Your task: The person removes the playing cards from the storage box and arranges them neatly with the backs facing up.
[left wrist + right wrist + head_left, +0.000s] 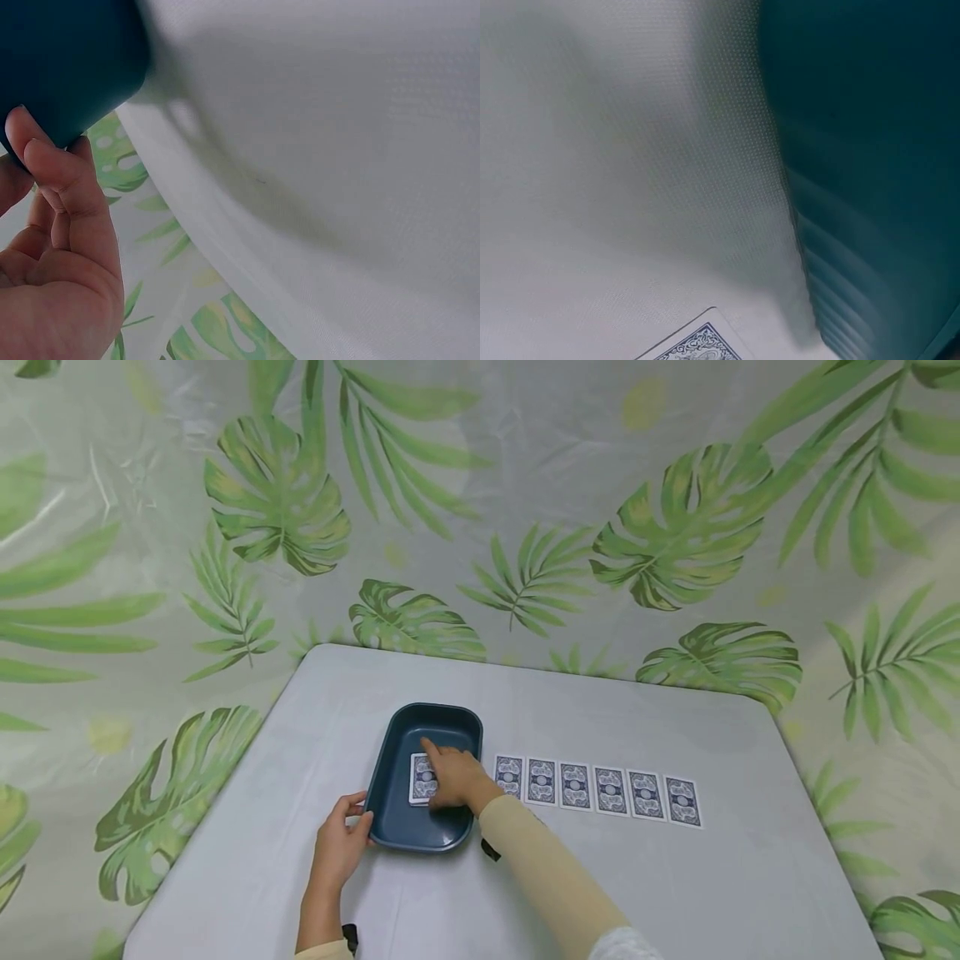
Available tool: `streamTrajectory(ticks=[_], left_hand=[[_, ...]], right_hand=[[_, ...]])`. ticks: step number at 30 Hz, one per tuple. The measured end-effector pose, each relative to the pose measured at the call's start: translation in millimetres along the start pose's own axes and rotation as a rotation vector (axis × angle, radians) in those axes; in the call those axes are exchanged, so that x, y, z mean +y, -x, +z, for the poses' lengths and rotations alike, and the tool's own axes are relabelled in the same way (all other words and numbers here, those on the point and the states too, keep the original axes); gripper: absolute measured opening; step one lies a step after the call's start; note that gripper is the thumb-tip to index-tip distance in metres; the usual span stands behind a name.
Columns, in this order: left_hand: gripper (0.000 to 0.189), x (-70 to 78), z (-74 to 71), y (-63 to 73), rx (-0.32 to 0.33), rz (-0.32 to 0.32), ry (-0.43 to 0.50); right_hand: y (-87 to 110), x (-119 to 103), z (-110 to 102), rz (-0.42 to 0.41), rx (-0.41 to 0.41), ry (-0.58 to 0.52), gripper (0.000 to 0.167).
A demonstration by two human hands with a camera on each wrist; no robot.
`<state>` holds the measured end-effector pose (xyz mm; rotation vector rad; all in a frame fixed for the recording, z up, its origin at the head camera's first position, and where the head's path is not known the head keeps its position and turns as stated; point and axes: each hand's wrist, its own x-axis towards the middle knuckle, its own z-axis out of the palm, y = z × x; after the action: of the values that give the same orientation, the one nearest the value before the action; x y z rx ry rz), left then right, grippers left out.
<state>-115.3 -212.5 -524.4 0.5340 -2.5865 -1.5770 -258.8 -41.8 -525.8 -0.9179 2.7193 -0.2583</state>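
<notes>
A dark blue-green rectangular tray (420, 835) with rounded corners stands on the white-covered table. My left hand (341, 843) grips its near left side; the left wrist view shows the thumb and fingers of that hand (71, 225) pinching the tray's wall (75, 67). Inside the tray lies a small stack of playing cards (422, 777), backs up, partly covered by my right hand (456, 777). That hand reaches over the right rim with its index finger extended past the cards' far edge and its thumb near their close edge. In the right wrist view the hand is hidden.
Right of the tray, several face-down playing cards with blue-and-white backs lie in a slanting row, among them a middle card (575, 787) and the end card (683, 802). The table (600, 877) has rounded far corners. Behind it hangs a leaf-patterned sheet (540, 460).
</notes>
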Motion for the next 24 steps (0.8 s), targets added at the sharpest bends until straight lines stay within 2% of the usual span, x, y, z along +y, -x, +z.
streamTrajectory(ticks=[5,10,14,19,24], left_hand=[[0.037,1.3,2.4,-1.6,-0.006,0.005,-0.008],[0.036,3.5,4.3,-1.7,-0.006,0.012,-0.007],[0.036,3.6,5.0,-0.9,-0.007,0.016,-0.011],[0.037,2.8,3.7,-0.3,-0.017,0.014,-0.019],[0.038,2.2,-0.1,0.5,-0.015,0.006,-0.026]], right_hand=[[1.7,4,-3,0.004,0.006,-0.033,0.112],[5.8,6,-8,0.01,0.001,-0.068,0.105],[9.4,9,-12,-0.023,0.029,-0.062,0.098],[19.0,18,-25,-0.061,0.076,-0.068,0.093],[32.9,33,-41,-0.042,0.113,-0.126,0.091]])
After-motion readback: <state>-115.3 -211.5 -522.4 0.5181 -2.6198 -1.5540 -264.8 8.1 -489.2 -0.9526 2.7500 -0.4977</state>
